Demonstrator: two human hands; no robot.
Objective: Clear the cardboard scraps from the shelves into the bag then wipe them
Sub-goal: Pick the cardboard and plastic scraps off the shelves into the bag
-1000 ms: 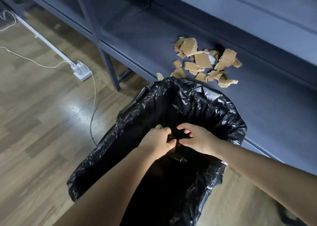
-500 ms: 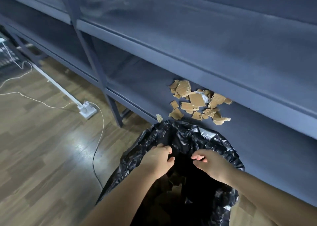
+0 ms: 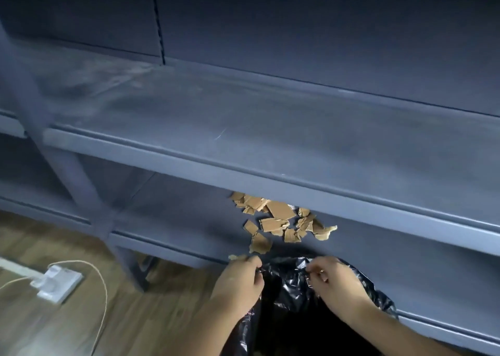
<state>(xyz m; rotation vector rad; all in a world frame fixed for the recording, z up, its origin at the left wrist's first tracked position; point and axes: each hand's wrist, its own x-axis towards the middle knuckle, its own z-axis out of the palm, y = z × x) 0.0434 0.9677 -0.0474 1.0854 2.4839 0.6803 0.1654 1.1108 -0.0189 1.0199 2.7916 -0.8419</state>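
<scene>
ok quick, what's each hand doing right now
left hand: closed, pinching the rim of the black bag
right hand: closed, pinching the same rim on the other side

A single view is given, taken by a wide-angle camera worn on the person's head. It is aimed forward and down at a dark blue shelf unit [image 3: 297,31] from close in front. The upper shelf [image 3: 270,128] is seen from above and fills the middle of the frame. The lower shelf [image 3: 189,220] is seen beneath its front edge, which partly hides the cardboard scraps [image 3: 281,217]. Nearest the camera, at the bottom edge, the left hand [image 3: 239,282] and right hand [image 3: 338,282] are seen at the rim of a black bag [image 3: 292,288], forearms cut off by the frame. Wooden floor [image 3: 67,328] is seen at lower left, blurred.
</scene>
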